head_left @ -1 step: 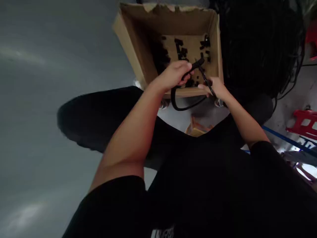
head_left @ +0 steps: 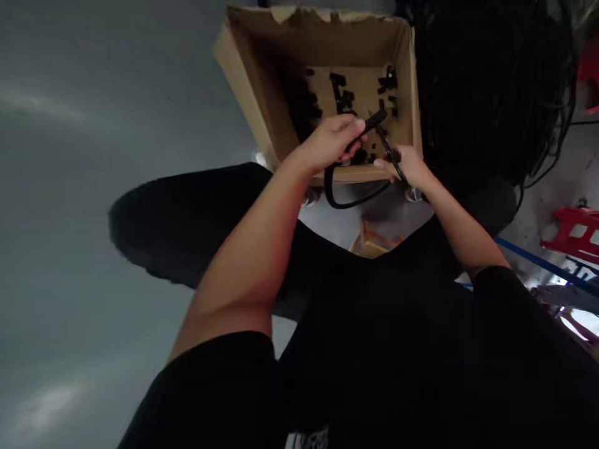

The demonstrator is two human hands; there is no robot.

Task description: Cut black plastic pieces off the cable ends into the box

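Observation:
Over the near side of an open cardboard box [head_left: 250,93], my left hand [head_left: 334,138] pinches a black strip [head_left: 373,120] near its end. The strip's lower part loops down [head_left: 330,193] outside the box. My right hand [head_left: 406,163] is closed on dark scissors [head_left: 390,151], whose blades point up and left and cross the strip just beyond my left fingertips. Several short black pieces [head_left: 344,93] lie on the box bottom below the hands. How far apart the blades are is hard to tell.
A large heap of black strips or cables [head_left: 491,93] lies right of the box. A wooden object [head_left: 372,242] is between my legs. Farther right are a red plastic item [head_left: 573,234] and a blue bar [head_left: 547,265]. Grey floor [head_left: 70,218] spans the left.

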